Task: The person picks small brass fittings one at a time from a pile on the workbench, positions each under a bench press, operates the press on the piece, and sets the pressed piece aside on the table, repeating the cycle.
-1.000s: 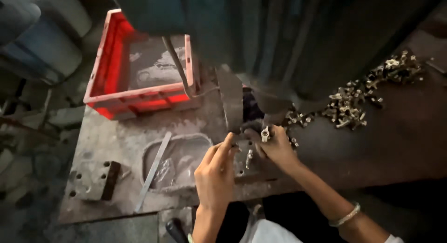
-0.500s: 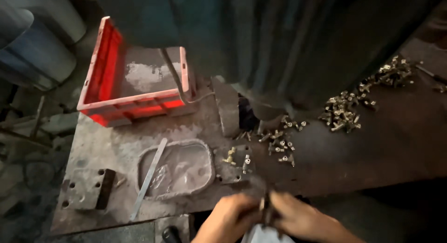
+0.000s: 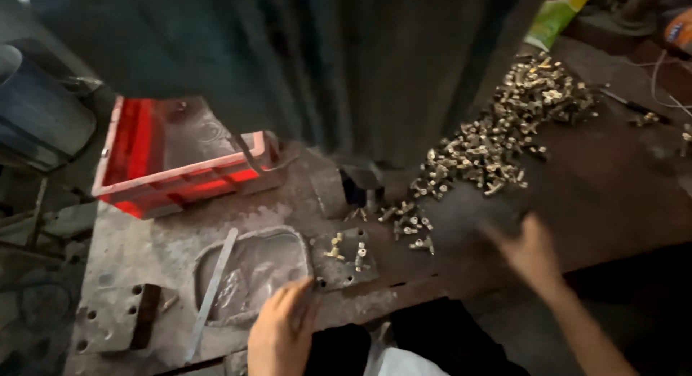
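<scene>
While my blurred right hand (image 3: 530,250) reaches, open, toward the scattered small brass fittings (image 3: 497,142)
My left hand (image 3: 281,333), empty with fingers loosely curled, rests at the worn metal bench's (image 3: 613,196) near edge; picking one fitting looks like the step.

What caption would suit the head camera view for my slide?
Right hand reaches toward a pile of small brass parts on a worn metal workbench; left hand rests near its front edge.

Small brass fittings (image 3: 504,142) lie heaped and scattered across the dark metal bench (image 3: 620,196).
</scene>
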